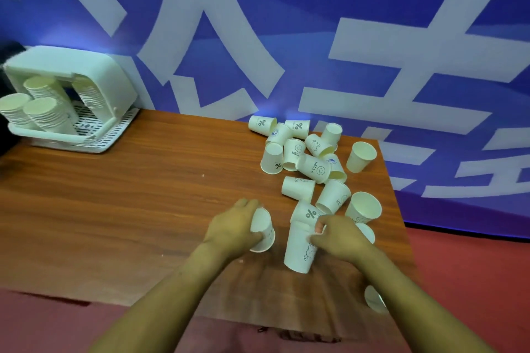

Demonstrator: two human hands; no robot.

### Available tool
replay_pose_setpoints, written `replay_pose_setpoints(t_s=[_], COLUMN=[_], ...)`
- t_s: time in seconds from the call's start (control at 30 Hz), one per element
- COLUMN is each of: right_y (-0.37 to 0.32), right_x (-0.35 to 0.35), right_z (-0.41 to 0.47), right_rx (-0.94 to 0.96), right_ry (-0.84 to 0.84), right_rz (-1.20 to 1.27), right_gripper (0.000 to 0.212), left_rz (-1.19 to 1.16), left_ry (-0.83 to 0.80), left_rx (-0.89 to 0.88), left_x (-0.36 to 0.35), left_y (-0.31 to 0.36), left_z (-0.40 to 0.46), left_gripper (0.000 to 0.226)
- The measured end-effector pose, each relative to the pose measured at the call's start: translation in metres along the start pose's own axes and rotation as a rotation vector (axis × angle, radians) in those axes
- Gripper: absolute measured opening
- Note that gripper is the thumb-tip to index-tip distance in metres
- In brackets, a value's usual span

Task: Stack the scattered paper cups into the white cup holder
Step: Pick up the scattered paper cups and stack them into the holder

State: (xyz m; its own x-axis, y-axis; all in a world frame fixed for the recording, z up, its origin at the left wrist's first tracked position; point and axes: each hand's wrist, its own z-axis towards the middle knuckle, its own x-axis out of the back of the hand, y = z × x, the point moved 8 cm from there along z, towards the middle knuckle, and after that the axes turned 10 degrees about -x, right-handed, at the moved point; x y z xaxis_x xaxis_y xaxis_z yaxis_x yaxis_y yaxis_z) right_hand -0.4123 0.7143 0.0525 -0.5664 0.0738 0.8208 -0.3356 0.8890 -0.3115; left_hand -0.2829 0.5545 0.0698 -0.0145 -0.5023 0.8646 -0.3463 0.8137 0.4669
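Several white paper cups [312,167] lie scattered on the right half of the wooden table [137,186], some upright, most on their sides. My left hand [233,228] grips one cup [263,231] near the table's front middle. Just to its right, my right hand [338,235] holds a taller stack of nested cups [299,252] with a drawing on its side. The white cup holder [86,77] stands at the far left of the table, with several stacks of cups [43,112] leaning out of it.
The holder sits on a slotted white tray [114,129]. A blue wall with large white characters [315,37] rises behind the table. One cup [372,299] lies at the table's front right edge beneath my right forearm. Red floor [473,266] surrounds the table.
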Motion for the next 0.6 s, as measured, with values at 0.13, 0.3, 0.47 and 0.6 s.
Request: replay_pose_setpoints(t_s=[0.13,0.3,0.47,0.6], right_y=[-0.065,-0.178,-0.295,-0.363], right_x=[0.012,-0.005,-0.019,-0.034], right_z=[-0.014,-0.033,-0.056,-0.063], right_rx=[0.027,0.15,0.235,0.286], right_ry=[0.094,0.157,0.258,0.272], right_rz=[0.088,0.057,0.073,0.081], right_gripper=[0.036,0.048,0.045,0.041], left_rz=[-0.035,-0.08,-0.073,-0.077], left_ry=[0.126,0.281,0.341,0.353], left_rx=[0.009,-0.034,0.003,0.062], left_x=[0.072,0.153,0.208,0.238], left_y=[-0.043,-0.109,-0.205,-0.265], left_z=[-0.026,-0.073,-0.124,-0.153], left_gripper=[0.056,0.054,0.054,0.047])
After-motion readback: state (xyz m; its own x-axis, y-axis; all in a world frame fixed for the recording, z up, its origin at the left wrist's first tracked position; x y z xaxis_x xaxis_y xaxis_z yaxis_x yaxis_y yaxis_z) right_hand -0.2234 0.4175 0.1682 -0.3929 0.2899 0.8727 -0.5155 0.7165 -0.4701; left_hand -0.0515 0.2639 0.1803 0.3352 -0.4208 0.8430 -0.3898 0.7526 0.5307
